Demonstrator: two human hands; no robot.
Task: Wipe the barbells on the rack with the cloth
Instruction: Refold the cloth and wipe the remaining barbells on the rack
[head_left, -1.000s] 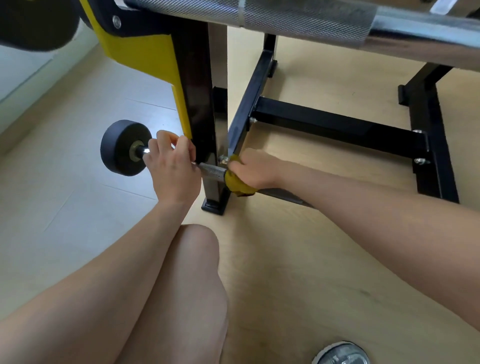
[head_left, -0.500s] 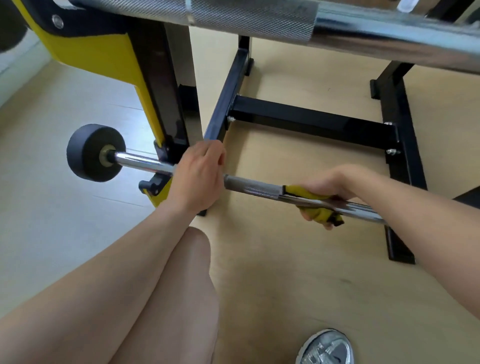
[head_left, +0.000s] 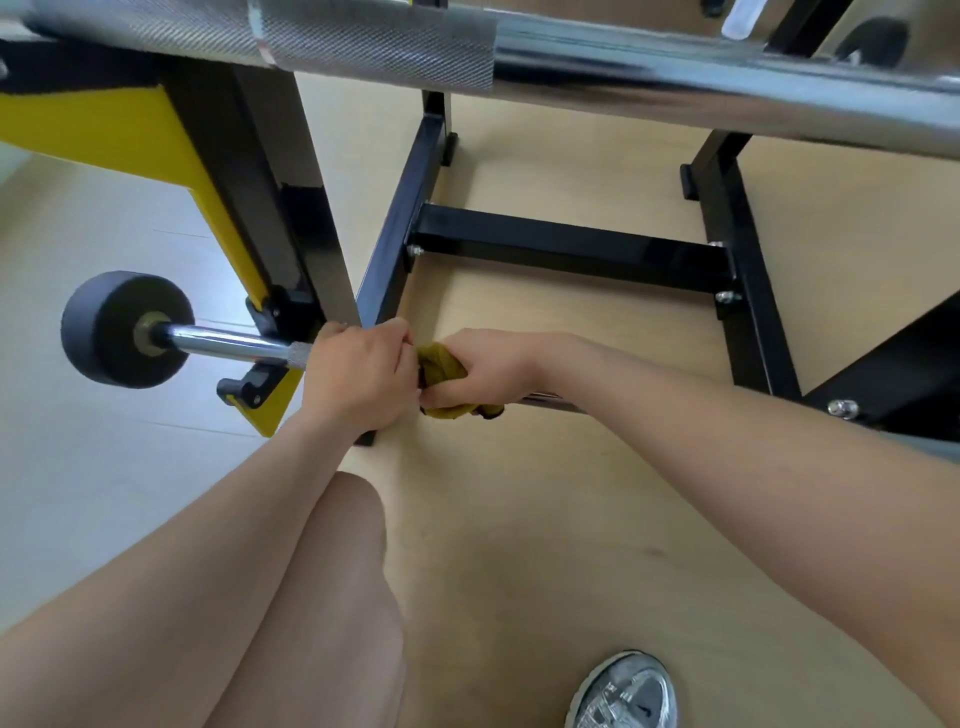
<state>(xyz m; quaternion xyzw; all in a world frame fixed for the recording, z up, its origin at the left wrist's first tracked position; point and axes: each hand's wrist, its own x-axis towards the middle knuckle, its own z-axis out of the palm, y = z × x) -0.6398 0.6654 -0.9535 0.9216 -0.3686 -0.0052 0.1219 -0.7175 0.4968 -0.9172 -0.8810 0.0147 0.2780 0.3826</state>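
The fingers (head_left: 374, 338) of the left hand (head_left: 358, 379) are curled round the lower barbell (head_left: 228, 343) and grip it just right of the start of its knurled band. The fingers (head_left: 452, 399) of the right hand (head_left: 483, 366) are closed on the cloth (head_left: 441, 366), which is bunched round the same bar. The cloth sits immediately right of the left hand. Whether the two hands touch cannot be told.

The floor (head_left: 571, 519) under the rack (head_left: 571, 244) is smooth and beige with a faint wood grain. To the left it changes to a paler surface (head_left: 78, 467) with thin straight seams.

The rack is glossy black square tube. A cross-member is bolted between two floor rails, and a flat yellow plate (head_left: 104, 130) is fixed to the left upright.

The lower barbell is a slim, polished chrome rod lying low across the rack. It rests beside a black-and-yellow cradle (head_left: 260, 384) at the foot of the left upright. A round, matte black weight (head_left: 111, 330) caps its left end.

The upper barbell (head_left: 675, 67) crosses the far top of the view. It is thicker, with diamond knurling on the left part and mirror-smooth chrome on the right.

A bare knee (head_left: 332, 571) is in the near centre. A grey laced shoe (head_left: 623, 691) stands on the floor at the near right.
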